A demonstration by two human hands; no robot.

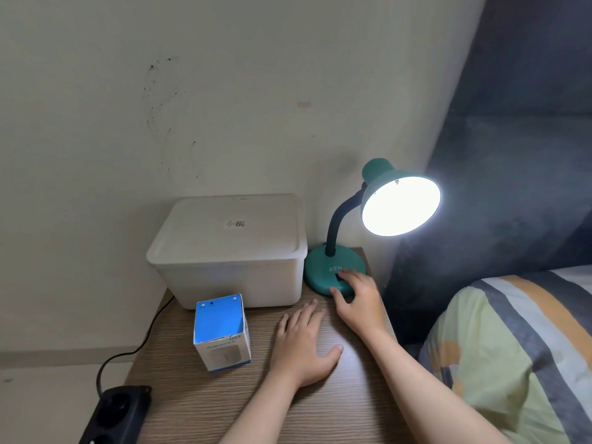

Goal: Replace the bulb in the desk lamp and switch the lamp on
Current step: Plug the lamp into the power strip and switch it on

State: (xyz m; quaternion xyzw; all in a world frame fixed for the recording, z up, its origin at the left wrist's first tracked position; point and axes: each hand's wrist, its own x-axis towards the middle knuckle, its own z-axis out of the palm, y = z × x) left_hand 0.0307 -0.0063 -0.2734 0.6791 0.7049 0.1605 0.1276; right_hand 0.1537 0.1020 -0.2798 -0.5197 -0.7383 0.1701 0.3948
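A teal desk lamp stands at the back right of the wooden bedside table [224,405]. Its round base [320,270] carries white letters, and a dark flexible neck [338,219] rises to the shade [400,203]. The shade glows bright white; the bulb inside is lost in the glare. My right hand [358,299] rests on the front of the base, fingertips on its dark switch, thumb against the rim. My left hand [304,344] lies flat, palm down, on the tabletop, holding nothing.
A white lidded plastic box [230,248] sits left of the lamp. A small blue-and-white carton [221,331] stands in front of it. A black power strip [118,411] with its cable hangs at the table's left edge. A striped pillow [512,347] lies to the right.
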